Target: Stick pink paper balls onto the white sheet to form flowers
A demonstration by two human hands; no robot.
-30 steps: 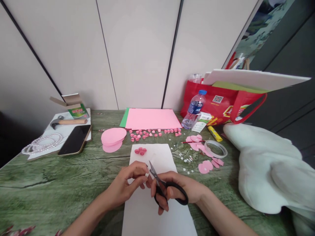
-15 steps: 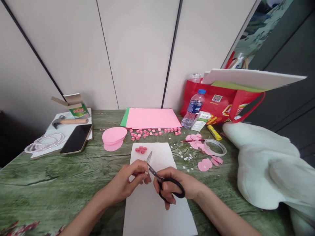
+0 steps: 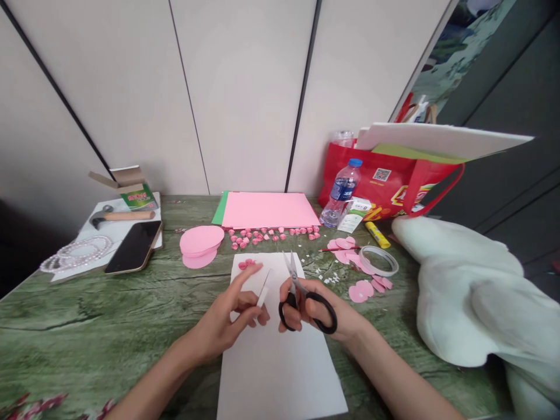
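Note:
My left hand pinches a small white strip between thumb and fingers, with the index finger stretched out toward a few small pink paper rolls. My right hand grips black-handled scissors, blades pointing up and away and nearly closed. Both hands hover over a white sheet of paper lying on the green wood-grain table. The scissors stand just to the right of the strip, apart from it.
Behind the sheet lie pink paper circles, a row of small pink rolls, pink and green sheets, a tape roll, pink petals, a glue stick, a water bottle and a red bag. Left: phone, hammer, beads. Right: white cloth.
The scissors have come away from the strip and swung to the right, blades now pointing up. My left index finger has straightened out. The view shifted slightly.

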